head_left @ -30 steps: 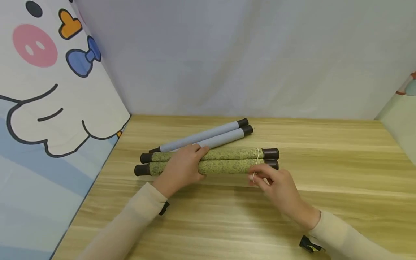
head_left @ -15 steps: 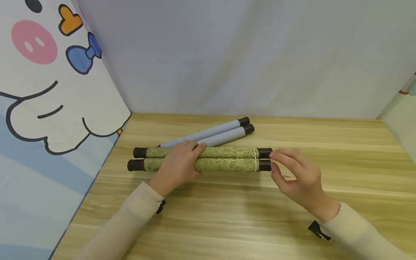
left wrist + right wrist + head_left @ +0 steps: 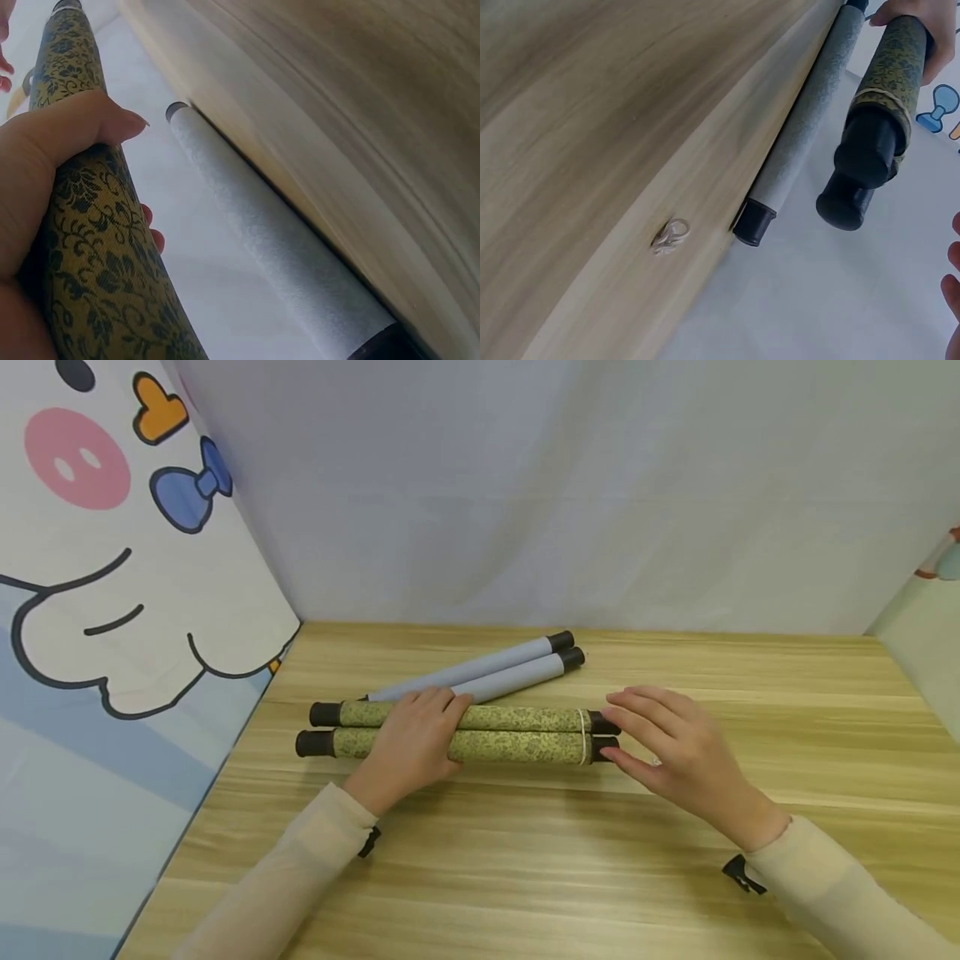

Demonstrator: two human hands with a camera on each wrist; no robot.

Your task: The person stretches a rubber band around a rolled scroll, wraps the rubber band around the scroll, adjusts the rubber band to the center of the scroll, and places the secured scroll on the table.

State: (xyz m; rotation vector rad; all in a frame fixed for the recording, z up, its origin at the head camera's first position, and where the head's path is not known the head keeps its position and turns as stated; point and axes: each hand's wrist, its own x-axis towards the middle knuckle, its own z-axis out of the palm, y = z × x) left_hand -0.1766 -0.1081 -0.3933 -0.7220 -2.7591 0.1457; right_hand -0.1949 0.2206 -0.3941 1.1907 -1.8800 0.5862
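Note:
My left hand (image 3: 412, 739) grips a green, flower-patterned scroll (image 3: 517, 745), rolled into two parallel rolls with dark knobs at both ends. In the left wrist view the thumb lies across the patterned roll (image 3: 112, 247), which is held above the table. A thin white rubber band (image 3: 582, 739) circles both rolls close to their right end. My right hand (image 3: 697, 756) is beside the right-hand knobs (image 3: 604, 748), thumb and fingers apart with nothing held. The right wrist view shows its fingers (image 3: 954, 259) at the edge, away from the knobs.
Behind, a pale blue-grey scroll (image 3: 487, 670), also in two rolls with dark ends, lies slanted on the wooden table (image 3: 480, 877). A small heap of pale rubber bands (image 3: 671, 236) lies on the table to the right. A cartoon-printed cloth (image 3: 150, 610) hangs at the left.
My right hand has let go of the white rubber band and moved right; its fingers have spread. The band now sits round both rolls. The green scroll has shifted slightly left in my left hand.

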